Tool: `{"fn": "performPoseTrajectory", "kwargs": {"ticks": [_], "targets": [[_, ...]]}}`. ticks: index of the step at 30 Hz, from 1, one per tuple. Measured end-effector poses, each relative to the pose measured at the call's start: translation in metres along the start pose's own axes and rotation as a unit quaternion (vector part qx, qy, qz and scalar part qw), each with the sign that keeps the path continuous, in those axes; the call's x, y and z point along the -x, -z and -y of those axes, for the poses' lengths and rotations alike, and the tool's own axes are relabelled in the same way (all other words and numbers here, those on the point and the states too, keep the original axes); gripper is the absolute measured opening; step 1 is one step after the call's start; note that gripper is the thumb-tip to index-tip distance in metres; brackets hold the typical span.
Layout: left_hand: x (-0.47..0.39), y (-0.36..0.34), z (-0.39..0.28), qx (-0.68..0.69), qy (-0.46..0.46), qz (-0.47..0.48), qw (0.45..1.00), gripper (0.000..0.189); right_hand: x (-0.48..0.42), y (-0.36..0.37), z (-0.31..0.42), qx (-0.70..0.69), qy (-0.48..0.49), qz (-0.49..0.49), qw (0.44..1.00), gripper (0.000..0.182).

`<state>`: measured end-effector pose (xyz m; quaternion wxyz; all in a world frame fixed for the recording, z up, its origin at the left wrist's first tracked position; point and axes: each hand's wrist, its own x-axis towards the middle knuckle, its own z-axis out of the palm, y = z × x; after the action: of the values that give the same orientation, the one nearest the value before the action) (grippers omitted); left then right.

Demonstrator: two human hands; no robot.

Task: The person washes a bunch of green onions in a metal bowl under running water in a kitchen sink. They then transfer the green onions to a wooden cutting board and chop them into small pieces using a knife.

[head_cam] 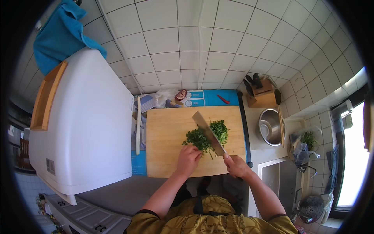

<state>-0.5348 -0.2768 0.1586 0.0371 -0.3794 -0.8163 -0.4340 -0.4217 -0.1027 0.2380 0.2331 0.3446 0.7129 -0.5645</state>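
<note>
My right hand (235, 166) grips the handle of a broad-bladed cleaver (208, 131). Its blade slants up and to the left, between two heaps of cut leafy green herbs. The left heap (197, 139) lies against the fingers of my left hand (189, 159), which are bent at its near edge. Whether those fingers pinch any stems is hard to see. Beyond the blade sits the right heap (219, 130). Both heaps rest on a wooden cutting board (166, 131), with loose stems scattered around them.
Behind the board lie a cut red onion (181, 94) and a red chili pepper (223, 99). A scallion stalk (138, 125) lies to the left, beside a white refrigerator (96, 125). Rightward are a knife block (260, 93), a steel bowl (269, 127) with chopsticks (281, 125), and a sink (270, 178).
</note>
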Motion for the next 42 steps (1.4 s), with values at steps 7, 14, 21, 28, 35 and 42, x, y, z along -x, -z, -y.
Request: {"fn": "performPoseTrajectory", "kwargs": {"ticks": [7, 14, 21, 28, 35, 42], "targets": [[-0.038, -0.027, -0.001, -0.129, -0.118, 0.171, 0.97, 0.009, 0.006, 0.024, -0.01, -0.108, 0.05, -0.018, 0.993, 0.049], [-0.052, -0.027, -0.007, -0.176, -0.158, 0.204, 0.95, 0.007, 0.011, 0.027, -0.017, -0.171, 0.055, -0.021, 0.983, 0.05], [-0.048, -0.015, -0.022, -0.087, -0.104, 0.203, 0.97, 0.004, 0.009, 0.03, -0.027, -0.204, 0.058, -0.017, 0.977, 0.049], [-0.041, -0.02, -0.011, -0.132, -0.191, 0.277, 0.932, 0.009, 0.005, 0.028, -0.031, -0.211, 0.072, 0.001, 0.975, 0.047], [-0.035, -0.029, -0.013, -0.163, -0.218, 0.237, 0.933, 0.003, 0.005, 0.025, -0.031, -0.219, 0.07, 0.008, 0.973, 0.045], [-0.083, -0.006, 0.006, -0.076, 0.026, 0.075, 0.994, 0.004, 0.007, 0.028, -0.034, -0.254, 0.056, -0.014, 0.965, 0.045]]}}
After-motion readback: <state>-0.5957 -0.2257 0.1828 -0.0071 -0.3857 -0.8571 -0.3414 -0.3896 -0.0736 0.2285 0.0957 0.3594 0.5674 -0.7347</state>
